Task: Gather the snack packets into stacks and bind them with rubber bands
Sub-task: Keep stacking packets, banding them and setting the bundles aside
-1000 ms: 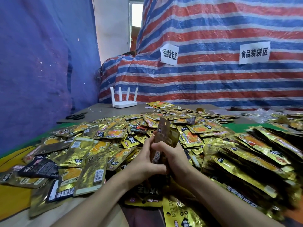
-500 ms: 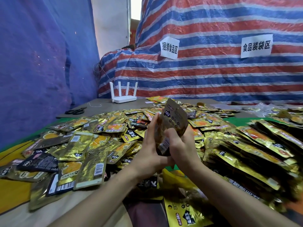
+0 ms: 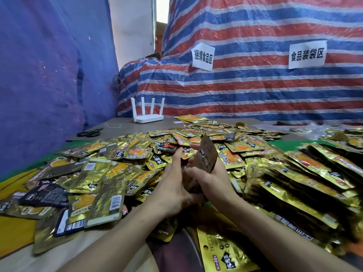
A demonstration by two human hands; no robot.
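Note:
A small stack of gold snack packets (image 3: pixel 206 158) stands upright between my two hands above the table. My right hand (image 3: pixel 213 180) grips it from the right, with fingers wrapped over its lower part. My left hand (image 3: pixel 173 185) holds it from the left, fingers pointing up along its side. I cannot make out a rubber band. Loose gold packets (image 3: pixel 110 167) cover the table all around.
A long overlapping row of packets (image 3: pixel 306 173) lies at the right. A white router (image 3: pixel 148 112) and black scissors (image 3: pixel 89 132) sit at the far left of the table. A striped tarp (image 3: pixel 255 85) hangs behind, a blue sheet (image 3: pixel 49 75) at the left.
Both hands raised the stack off the pile and turned it; it now stands edge-on to me, with the hands a little farther forward.

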